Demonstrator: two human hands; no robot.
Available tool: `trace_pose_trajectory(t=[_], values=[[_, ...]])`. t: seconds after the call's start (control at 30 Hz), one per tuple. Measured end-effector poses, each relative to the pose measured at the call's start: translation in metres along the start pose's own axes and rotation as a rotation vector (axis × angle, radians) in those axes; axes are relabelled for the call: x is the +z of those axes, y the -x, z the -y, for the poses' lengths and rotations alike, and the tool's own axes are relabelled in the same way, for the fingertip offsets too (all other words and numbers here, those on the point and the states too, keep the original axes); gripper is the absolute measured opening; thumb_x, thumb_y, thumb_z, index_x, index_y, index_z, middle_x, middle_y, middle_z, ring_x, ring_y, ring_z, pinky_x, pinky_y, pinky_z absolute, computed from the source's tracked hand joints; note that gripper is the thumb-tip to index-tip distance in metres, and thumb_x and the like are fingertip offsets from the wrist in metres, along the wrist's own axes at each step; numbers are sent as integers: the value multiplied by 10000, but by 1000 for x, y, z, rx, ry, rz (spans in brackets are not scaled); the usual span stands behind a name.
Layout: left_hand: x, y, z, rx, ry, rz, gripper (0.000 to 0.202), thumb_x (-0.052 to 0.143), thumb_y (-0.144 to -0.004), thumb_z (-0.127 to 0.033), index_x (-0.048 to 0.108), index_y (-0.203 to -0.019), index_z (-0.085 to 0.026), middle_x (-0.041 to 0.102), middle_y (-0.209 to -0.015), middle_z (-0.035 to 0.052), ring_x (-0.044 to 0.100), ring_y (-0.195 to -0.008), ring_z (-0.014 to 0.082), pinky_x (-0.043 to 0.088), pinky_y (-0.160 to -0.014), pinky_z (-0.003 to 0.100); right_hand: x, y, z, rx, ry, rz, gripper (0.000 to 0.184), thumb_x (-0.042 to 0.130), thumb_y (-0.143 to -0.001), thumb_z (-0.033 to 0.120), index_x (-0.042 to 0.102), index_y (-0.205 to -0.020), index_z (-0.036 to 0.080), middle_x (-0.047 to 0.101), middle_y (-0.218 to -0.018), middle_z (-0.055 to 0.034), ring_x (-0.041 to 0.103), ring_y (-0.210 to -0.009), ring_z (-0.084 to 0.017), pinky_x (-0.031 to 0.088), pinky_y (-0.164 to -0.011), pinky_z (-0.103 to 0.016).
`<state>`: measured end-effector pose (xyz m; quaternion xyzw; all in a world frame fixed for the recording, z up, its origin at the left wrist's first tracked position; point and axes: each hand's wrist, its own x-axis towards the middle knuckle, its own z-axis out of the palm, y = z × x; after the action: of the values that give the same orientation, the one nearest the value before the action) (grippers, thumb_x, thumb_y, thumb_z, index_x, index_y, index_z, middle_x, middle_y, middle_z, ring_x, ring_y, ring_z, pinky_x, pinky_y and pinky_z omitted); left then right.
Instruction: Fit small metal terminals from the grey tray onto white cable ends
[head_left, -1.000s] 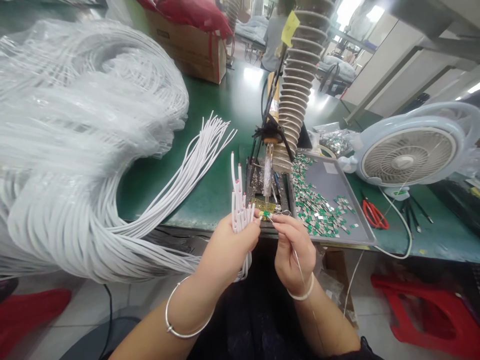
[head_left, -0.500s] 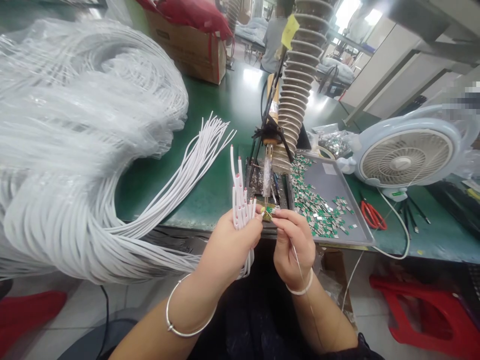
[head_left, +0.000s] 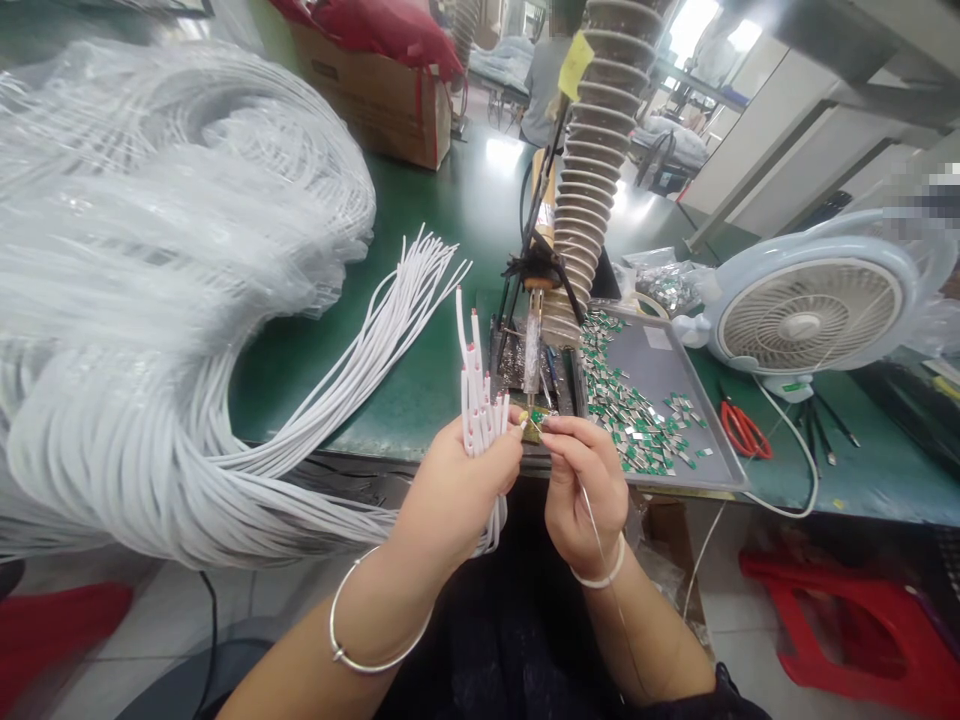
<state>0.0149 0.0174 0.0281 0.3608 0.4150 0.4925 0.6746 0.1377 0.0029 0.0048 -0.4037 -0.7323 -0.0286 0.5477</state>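
Barely made out green board (head_left: pixel 537 414) between hands. Gripped white cables (head_left: pixel 480 428) in left hand (head_left: pixel 461 485), pinched thin wire (head_left: pixel 592 517) in right hand (head_left: pixel 587 487). Noted scant shift since earlier.

Bright lights (head_left: pixel 694 28) shine beyond a green workbench (head_left: pixel 405 400) and tiled floor (head_left: pixel 735 620).

A single head-worn camera provides the view. It is positioned on the near side of the tray (head_left: pixel 660 375), above tray level, and faces forward and down. The left hand (head_left: pixel 465 480) and right hand (head_left: pixel 589 490) appear at close range, toward the tray's near left. Coverage extends left of the tray to the cables (head_left: pixel 127 430), right to the fan (head_left: pixel 814 315), and beyond it to a distant person (head_left: pixel 541 90).
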Motion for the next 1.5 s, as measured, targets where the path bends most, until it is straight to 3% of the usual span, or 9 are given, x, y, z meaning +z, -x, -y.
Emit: trace_pose_trajectory(t=[0.67, 0.9, 1.2, 1.5], values=[[-6, -1, 9, -47, -51, 23, 105, 558, -783, -251, 565, -839, -163, 374, -474, -89, 305, -440, 62, 245, -432, 181, -2, 10, 0, 56, -4, 18, 290, 453, -833, 51, 567, -1053, 201, 614, -977, -88, 613, -925, -186, 541, -766, -370], [-15, 0, 10, -24, -216, 40, 132, 636, -732, -289, 596, -742, -164, 539, -709, -30, 409, -567, 80, 322, -536, 203, -1, 9, -2, 111, 18, 70, 282, 446, -832, 33, 558, -1047, 178, 601, -891, -76, 592, -852, -165, 530, -729, -333], [-18, 4, 7, -42, -421, 90, 204, 564, -777, -357, 612, -746, -161, 417, -548, -54, 355, -516, 100, 294, -492, 214, -1, 12, -3, 149, 48, 87, 159, 483, -820, 63, 564, -887, 182, 543, -769, -32, 544, -726, -147, 504, -638, -309], [-18, 4, 8, -81, -247, 140, 151, 616, -738, -301, 567, -676, -172, 426, -552, -66, 312, -471, 79, 263, -460, 210, 6, 16, 1, 150, -31, 46, 258, 438, -830, 43, 567, -998, 191, 631, -874, -67, 611, -854, -171, 544, -742, -354]])
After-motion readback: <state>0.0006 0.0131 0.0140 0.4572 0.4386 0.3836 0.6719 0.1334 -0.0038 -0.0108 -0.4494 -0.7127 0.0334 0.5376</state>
